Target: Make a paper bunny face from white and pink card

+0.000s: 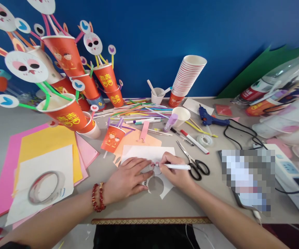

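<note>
My left hand lies flat on a white sheet of paper, its fingers stretched out over it. A round hole is cut in the sheet's near part. In my right hand is a white marker, pinched near its tip. That tip touches the paper just beyond my left fingertips, where a small dark reddish mark shows. Right of my right hand lie scissors with black handles, blades apart. Behind the sheet stands a red paper cup with purple pipe cleaners in it.
Red cups with rabbit faces stand stacked at left, above coloured paper and a tape roll. Further back are pipe cleaners, a cup stack and a glue gun. A phone and power strip lie at right.
</note>
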`<state>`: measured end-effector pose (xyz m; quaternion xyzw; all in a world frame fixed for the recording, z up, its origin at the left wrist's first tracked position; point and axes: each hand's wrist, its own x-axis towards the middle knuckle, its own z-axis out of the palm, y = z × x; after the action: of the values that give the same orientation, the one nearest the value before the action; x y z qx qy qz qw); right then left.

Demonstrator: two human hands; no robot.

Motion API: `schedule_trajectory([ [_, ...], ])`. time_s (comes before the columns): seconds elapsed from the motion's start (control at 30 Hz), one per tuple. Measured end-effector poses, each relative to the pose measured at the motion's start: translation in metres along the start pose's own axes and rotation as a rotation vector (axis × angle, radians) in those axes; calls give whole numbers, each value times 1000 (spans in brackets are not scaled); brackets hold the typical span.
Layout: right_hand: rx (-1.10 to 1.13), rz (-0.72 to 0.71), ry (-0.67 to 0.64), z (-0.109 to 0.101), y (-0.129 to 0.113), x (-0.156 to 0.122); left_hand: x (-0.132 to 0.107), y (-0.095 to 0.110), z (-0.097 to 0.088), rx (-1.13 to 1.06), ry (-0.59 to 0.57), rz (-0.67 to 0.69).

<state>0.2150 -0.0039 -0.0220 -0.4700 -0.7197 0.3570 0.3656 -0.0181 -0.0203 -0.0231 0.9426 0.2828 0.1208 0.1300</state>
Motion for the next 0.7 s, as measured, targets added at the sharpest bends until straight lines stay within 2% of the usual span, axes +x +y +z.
schedule_trajectory([
  [0.23,45,0,24,-1,-1,1,1,0,-1,12,3,3],
  [0.4,48,-18,-56,-2,-2,1,1,0,-1,10,6,-2],
  [0.7,-30,-14,-81,-1,-1,1,1,1,0,8,10,-10],
])
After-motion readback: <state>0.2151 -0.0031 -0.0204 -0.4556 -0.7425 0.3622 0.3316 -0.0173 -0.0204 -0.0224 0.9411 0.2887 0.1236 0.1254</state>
